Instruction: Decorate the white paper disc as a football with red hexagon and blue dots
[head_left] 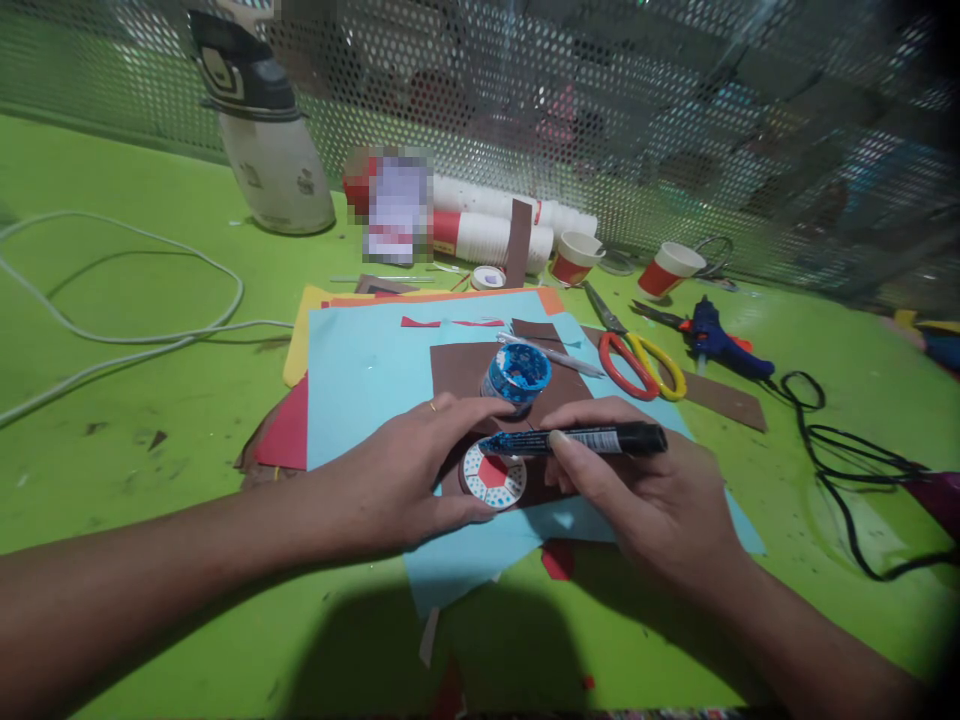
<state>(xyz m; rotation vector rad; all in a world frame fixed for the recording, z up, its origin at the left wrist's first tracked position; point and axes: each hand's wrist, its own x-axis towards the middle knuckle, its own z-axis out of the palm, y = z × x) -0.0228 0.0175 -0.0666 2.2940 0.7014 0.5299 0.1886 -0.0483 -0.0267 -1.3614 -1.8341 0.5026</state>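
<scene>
A small round disc (493, 474), white with blue dots around a red centre, lies on brown paper. My left hand (427, 465) curves around its left side, thumb and fingers closed on its edge. In my right hand (645, 480) is a black marker (585, 440), held almost level, its blue-stained end over the top of the disc. Just behind the disc stands an open jar of blue paint (517, 375), close to my left fingertips. Light blue paper (367, 390) is spread under the brown sheet.
Red-and-yellow scissors (628, 368), a blue glue gun (720, 340) and its black cable are at the right. Paper cups (670, 271) stand behind, beside stacked cups (499, 240). A bottle (277, 170) stands back left, near a white cable (150, 345). A perforated metal screen (600, 120) borders the table.
</scene>
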